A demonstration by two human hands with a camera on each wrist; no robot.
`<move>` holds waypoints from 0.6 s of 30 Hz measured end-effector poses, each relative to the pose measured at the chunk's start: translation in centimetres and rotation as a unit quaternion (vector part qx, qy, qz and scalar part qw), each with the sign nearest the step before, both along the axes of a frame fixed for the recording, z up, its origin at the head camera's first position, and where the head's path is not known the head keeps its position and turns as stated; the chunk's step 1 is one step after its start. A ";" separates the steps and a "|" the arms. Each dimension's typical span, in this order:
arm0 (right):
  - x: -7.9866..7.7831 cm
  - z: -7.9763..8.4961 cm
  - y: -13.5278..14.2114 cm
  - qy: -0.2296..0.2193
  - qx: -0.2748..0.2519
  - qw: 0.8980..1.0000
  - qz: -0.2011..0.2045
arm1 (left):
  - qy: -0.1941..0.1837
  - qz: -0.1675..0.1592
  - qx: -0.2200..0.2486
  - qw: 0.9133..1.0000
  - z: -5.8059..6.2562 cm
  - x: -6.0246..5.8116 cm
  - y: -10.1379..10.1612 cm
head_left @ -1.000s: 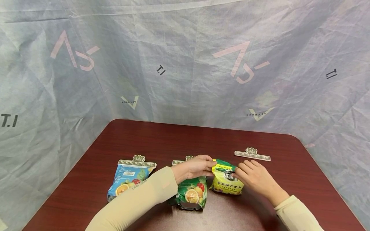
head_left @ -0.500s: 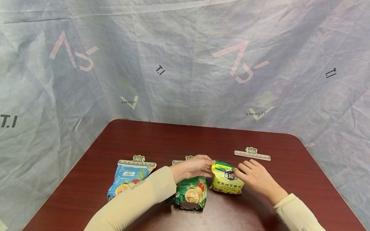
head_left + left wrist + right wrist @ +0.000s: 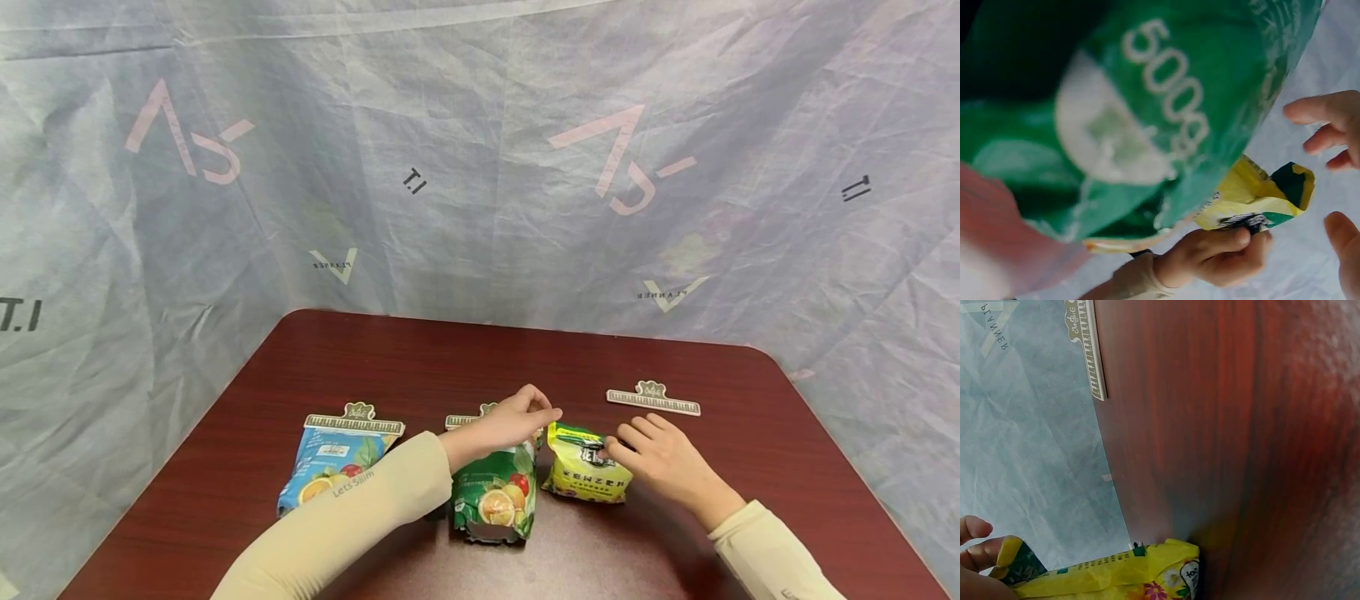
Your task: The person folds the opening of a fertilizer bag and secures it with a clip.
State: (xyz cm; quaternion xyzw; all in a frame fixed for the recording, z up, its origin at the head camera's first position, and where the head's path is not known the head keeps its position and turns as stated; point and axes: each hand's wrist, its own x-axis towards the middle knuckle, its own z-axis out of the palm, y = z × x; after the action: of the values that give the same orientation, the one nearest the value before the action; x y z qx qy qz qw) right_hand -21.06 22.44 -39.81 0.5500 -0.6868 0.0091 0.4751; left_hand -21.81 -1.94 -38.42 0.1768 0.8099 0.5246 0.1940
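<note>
A yellow and green bag (image 3: 588,467) stands on the table at the right, its green top edge folded over. My right hand (image 3: 663,458) pinches that upper edge between thumb and fingers; the left wrist view shows this grip on the yellow bag (image 3: 1247,200) too. Just beyond the bag's upper left corner is my left hand (image 3: 517,421), holding nothing. Its thumb and fingers (image 3: 1329,109) are spread apart in the left wrist view. Under the left forearm lies a green fruit-printed bag (image 3: 495,492), with a long clip (image 3: 461,421) across its top, partly hidden by the hand.
A blue fruit-printed bag (image 3: 330,458) with a clip (image 3: 356,423) along its top lies at the left, partly behind my left sleeve. Another long clip (image 3: 652,398) lies loose beyond my right hand. A grey cloth (image 3: 480,167) hangs behind the dark red table (image 3: 420,350).
My left hand has let go of the yellow bag's upper left corner and lifted slightly away. The folded top sits a little lower. My right hand has kept its pinch almost in place.
</note>
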 end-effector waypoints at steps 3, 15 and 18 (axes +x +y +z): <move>0.0 -0.1 0.1 -0.005 0.002 1.000 -0.003 | 0.100 0.001 -0.062 0.993 0.3 0.5 0.3; 0.0 -0.3 0.3 -0.009 0.004 1.000 -0.010 | 0.449 -0.031 -0.288 0.845 0.7 2.2 1.3; 0.0 -0.4 0.3 -0.007 0.000 1.000 -0.008 | 0.546 -0.037 -0.334 0.767 0.4 2.3 1.4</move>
State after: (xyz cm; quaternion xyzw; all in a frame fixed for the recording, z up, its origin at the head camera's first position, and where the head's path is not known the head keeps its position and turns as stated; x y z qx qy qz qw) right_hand -21.07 22.72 -40.26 0.5441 -0.6949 0.0092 0.4701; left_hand -19.50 -0.51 -38.02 0.3876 0.8960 0.0276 -0.2149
